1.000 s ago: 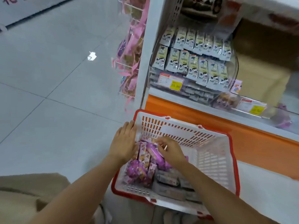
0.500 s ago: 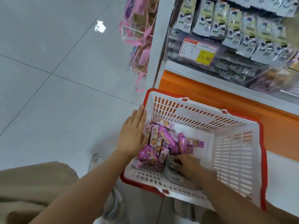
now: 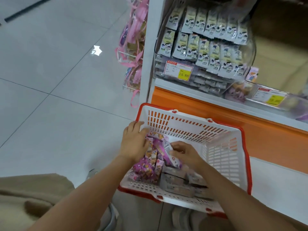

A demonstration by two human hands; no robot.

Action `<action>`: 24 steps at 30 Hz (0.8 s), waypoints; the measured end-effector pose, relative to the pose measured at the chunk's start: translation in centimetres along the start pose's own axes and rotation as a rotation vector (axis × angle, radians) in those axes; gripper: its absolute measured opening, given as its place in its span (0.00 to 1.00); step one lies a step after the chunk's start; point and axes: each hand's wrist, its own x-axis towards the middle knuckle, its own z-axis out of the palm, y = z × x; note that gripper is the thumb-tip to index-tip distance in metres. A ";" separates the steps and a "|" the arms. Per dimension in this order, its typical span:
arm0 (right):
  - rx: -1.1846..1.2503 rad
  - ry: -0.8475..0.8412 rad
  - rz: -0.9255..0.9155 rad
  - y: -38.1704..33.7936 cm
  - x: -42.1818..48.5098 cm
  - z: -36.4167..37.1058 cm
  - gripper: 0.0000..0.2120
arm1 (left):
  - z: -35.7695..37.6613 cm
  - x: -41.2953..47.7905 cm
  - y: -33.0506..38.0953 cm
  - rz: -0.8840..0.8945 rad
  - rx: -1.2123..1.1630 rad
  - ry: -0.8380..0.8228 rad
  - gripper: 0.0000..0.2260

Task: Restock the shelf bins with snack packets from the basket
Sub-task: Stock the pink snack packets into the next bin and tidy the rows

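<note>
1. While the purple packets [image 3: 146, 169] are steadied in the basket [image 3: 183, 124] by the flat, straight-fingered left hand [image 3: 135, 144], a grey packet [image 3: 168, 148] is pinched by the curled right hand [image 3: 185, 154].
2. The shelf bin [image 3: 208, 52] is found above and ahead, beyond the basket's far wall (the right hand is nearer).

From my remote seat this reads plainly as a shop aisle. A white shelf unit [image 3: 150, 47] carries clear bins [image 3: 215, 85] packed with rows of identical snack packets [image 3: 205, 47], with printed price tags [image 3: 179, 70] on the bin fronts, one reading 15.80. A red-rimmed plastic shopping basket [image 3: 191, 116] sits before the shelf. Pink-ribboned goods [image 3: 135, 47] hang from a wire rack beside the pale tiled floor [image 3: 58, 80].
</note>
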 end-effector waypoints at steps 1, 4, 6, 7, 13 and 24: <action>0.015 0.048 -0.069 -1.3 -0.2 -0.3 0.09 | -0.3 0.2 0.8 -0.019 -0.106 -0.017 0.17; -0.041 0.100 -0.270 -4.5 -1.0 -1.4 0.14 | -1.6 0.6 3.4 -0.262 -0.680 -0.225 0.19; -0.187 0.116 -0.348 -6.0 -1.5 -2.2 0.16 | -2.4 0.9 4.8 -0.347 -0.915 -0.319 0.19; -0.246 0.122 -0.377 -6.7 -1.7 -2.6 0.17 | -2.8 1.0 5.3 -0.343 -0.961 -0.345 0.17; -0.384 0.408 -0.474 -8.5 -3.9 -4.8 0.19 | -4.8 1.5 7.3 -0.387 -1.169 -0.308 0.11; -0.008 0.421 -0.465 -12.5 -6.8 -5.9 0.10 | -8.6 1.0 10.8 -0.184 -1.244 -0.314 0.13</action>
